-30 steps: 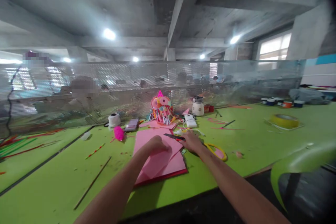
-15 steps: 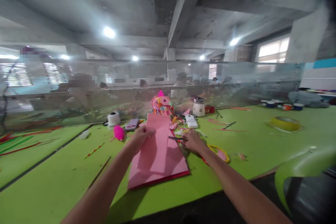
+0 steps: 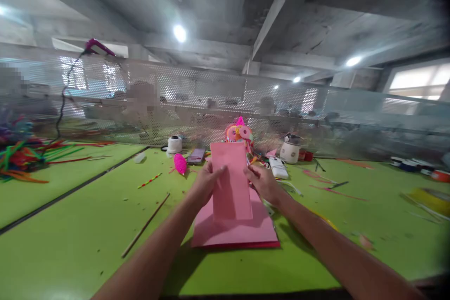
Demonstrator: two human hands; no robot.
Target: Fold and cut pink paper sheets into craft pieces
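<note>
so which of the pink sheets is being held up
The narrower pink sheet, raised with the left hand gripping its left side and the right hand at its right edge. The wider pink sheet lies flat beneath, in neither hand.

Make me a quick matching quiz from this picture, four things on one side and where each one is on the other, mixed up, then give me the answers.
Things
1. Raised pink sheet
2. Thin stick
3. Owl-faced figure
4. Yellow roll

Places
A. Lying on the left part of the green table
B. Near the picture's right edge
C. Held in the left hand
D. Partly hidden behind the raised pink sheet

Right pairs: 1-C, 2-A, 3-D, 4-B
</note>
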